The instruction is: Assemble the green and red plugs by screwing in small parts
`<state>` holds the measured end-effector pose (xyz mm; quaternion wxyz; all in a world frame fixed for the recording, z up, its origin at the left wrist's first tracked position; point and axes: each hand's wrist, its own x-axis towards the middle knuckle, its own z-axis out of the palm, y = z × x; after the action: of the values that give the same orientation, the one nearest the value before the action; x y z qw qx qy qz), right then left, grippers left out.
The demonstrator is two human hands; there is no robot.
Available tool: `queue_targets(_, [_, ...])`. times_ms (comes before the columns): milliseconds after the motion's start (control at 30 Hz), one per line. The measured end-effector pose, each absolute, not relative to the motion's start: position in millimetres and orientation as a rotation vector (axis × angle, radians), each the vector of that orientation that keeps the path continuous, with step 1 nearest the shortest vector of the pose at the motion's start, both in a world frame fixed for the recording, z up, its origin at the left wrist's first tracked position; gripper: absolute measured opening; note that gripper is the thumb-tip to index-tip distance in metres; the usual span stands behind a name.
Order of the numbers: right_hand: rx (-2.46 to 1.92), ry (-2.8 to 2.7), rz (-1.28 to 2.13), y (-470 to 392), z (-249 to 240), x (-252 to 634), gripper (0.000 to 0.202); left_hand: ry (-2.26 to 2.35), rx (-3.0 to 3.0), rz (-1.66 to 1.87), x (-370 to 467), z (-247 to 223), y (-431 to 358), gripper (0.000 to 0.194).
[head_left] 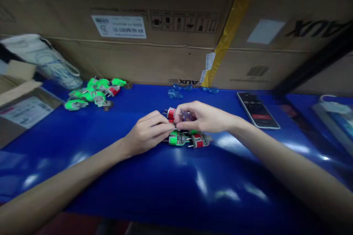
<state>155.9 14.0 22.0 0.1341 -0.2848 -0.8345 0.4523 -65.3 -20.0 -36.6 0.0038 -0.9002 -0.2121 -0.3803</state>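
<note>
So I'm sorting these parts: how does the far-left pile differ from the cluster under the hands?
The far-left pile is mostly green and lies untouched near the cardboard boxes; the centre cluster is smaller, mixes green and red, and sits under the left hand and right hand. Both rest on the blue table.

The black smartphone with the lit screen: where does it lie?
In the head view, the black smartphone lies flat on the blue table, beyond the right hand.

Glossy blue table is catching glare spots from overhead light. Big cardboard boxes are standing along the back like a wall, yellow tape running down one. Dim room; an open carton is sitting far left.
</note>
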Motion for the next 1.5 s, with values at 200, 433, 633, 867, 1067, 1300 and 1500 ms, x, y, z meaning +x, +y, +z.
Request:
queue_targets(200, [-0.831,-2.431,1.300,13.5,22.9,156.5,0.014,-0.667,-2.815,-1.198,-65.6,-39.3,-19.8,0.009])
queue_targets(433, [-0.805,-2.440,1.332,12.0,23.3,156.5,0.007,-0.657,-2.828,-1.180,-65.8,-38.9,-20.0,0.008])
queue_targets(633, [-0.801,-2.472,1.308,12.7,23.0,156.9,0.008,-0.678,-2.839,-1.194,-66.0,-41.5,-18.8,0.009])
queue_targets(867, [-0.782,-2.487,1.233,13.3,21.2,156.7,0.011,-0.691,-2.846,-1.197,-65.8,-40.8,-19.5,0.009])
queue_targets(1067, [-0.794,-2.479,1.266,12.9,23.3,158.1,0.011,-0.685,-2.849,-1.206,-64.8,-40.1,-19.6,0.008])
queue_targets(1300, [-0.762,-2.486,1.268,13.9,22.0,158.1,0.006,-0.672,-2.859,-1.211,-65.2,-40.7,-19.5,0.009])
queue_targets(1500, [-0.770,-2.492,1.196,11.1,29.9,158.5,0.008,-0.681,-2.860,-1.269,-64.2,-39.9,-18.4,0.007])
